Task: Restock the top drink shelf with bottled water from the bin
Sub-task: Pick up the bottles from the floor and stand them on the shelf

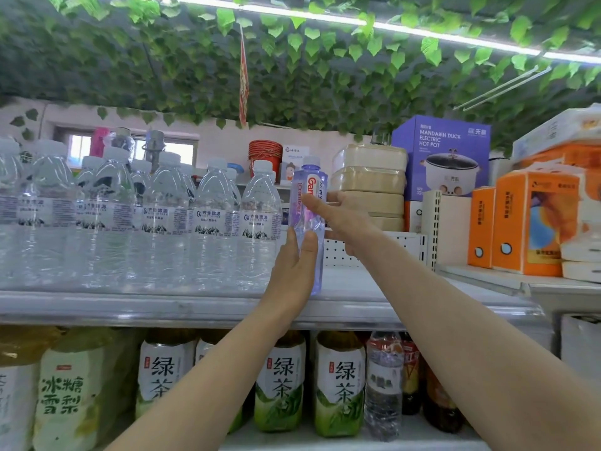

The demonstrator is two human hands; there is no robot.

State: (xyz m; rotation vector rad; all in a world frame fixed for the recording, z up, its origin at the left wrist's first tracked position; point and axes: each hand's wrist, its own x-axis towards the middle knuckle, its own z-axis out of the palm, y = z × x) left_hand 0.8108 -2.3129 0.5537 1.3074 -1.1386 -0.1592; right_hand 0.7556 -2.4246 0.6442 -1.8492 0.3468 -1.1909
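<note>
Head view: both arms are reaching up to the top shelf (162,307). The left hand (294,268) is lying flat, fingers straight and pressed together, against the lower side of the purple bottle (313,187). The right hand (340,219) is gripping the bottle's upper half, thumb across the front, fingers going round the back. The bottle is standing upright, cap up, long axis vertical, at the right end of the row of clear water bottles (208,216), just beside the last one. The right fingertips are hidden behind the bottle, and the label is partly covered by the thumb.
</note>
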